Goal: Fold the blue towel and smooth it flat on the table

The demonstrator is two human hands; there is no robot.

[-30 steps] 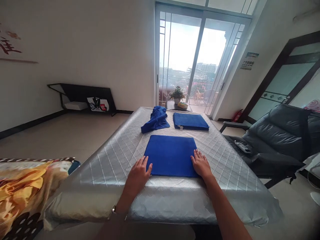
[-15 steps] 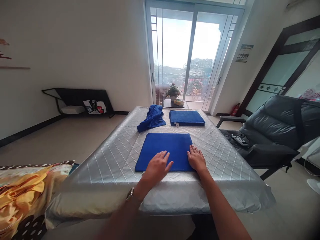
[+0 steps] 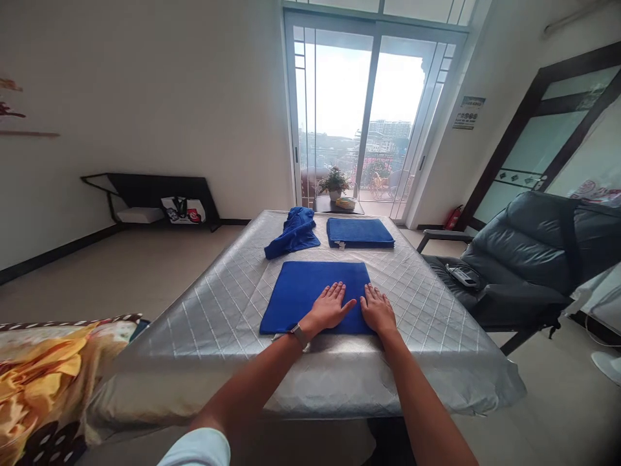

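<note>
A folded blue towel (image 3: 303,291) lies flat near the front of a table covered in a silver quilted cloth (image 3: 218,310). My left hand (image 3: 330,306) lies flat on the towel's right half, fingers stretched out. My right hand (image 3: 377,310) rests open on the towel's right edge, close beside the left hand. Farther back sit a neatly folded blue towel (image 3: 359,232) and a crumpled blue towel (image 3: 294,232) to its left.
A black reclining chair (image 3: 524,259) with a remote on its seat stands right of the table. A patterned yellow cushion (image 3: 48,382) is at the lower left. Behind the table are a potted plant (image 3: 334,182) and glass sliding doors. A black shelf stands against the left wall.
My left hand slid from the towel's left edge across the towel to its right side, ending beside my right hand. My right hand stayed at the right edge.
</note>
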